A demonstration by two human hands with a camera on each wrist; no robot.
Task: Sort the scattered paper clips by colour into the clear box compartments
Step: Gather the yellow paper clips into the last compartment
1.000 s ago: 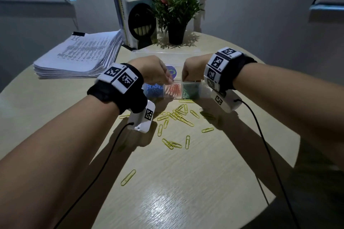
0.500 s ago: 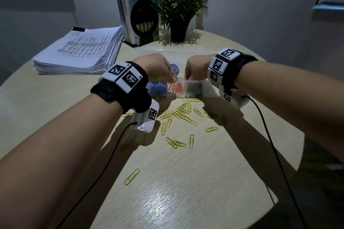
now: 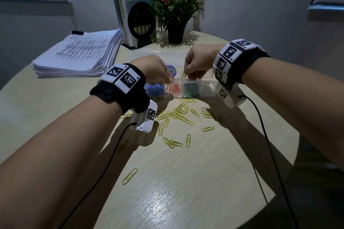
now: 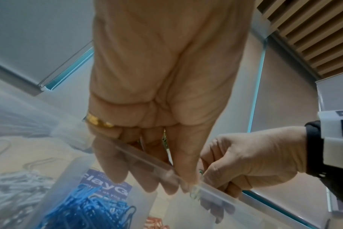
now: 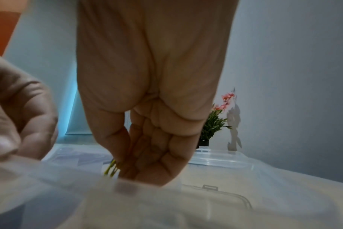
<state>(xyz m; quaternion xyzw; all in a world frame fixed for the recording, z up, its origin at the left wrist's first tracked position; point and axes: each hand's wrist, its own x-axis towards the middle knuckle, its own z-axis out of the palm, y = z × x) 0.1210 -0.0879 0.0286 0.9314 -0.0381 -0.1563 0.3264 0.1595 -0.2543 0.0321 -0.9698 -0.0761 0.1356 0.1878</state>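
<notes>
The clear compartment box [image 3: 206, 82] lies mid-table with blue clips [image 3: 154, 89], orange clips [image 3: 174, 89] and green clips [image 3: 190, 91] in its front row. My right hand [image 3: 188, 76] hovers just over the rear row and pinches a few yellow clips [image 3: 184, 74], which also show in the right wrist view [image 5: 112, 168]. My left hand [image 3: 169, 80] reaches into the box beside it, fingers bunched against the thumb [image 4: 186, 173]. A sliver of a yellow clip [image 4: 164, 137] shows between them. Loose yellow clips [image 3: 178, 114] lie scattered in front of the box.
The box's open lid [image 3: 158, 54] lies flat behind it. A paper stack [image 3: 80, 55] sits at the back left. Standing books [image 3: 134, 13] and a potted plant [image 3: 176, 29] are at the back. One yellow clip [image 3: 129, 176] lies alone nearer me. Wrist cables trail over the table.
My right hand has lifted slightly above the box, and its yellow clips now show below the fingers. The left hand stays at the box.
</notes>
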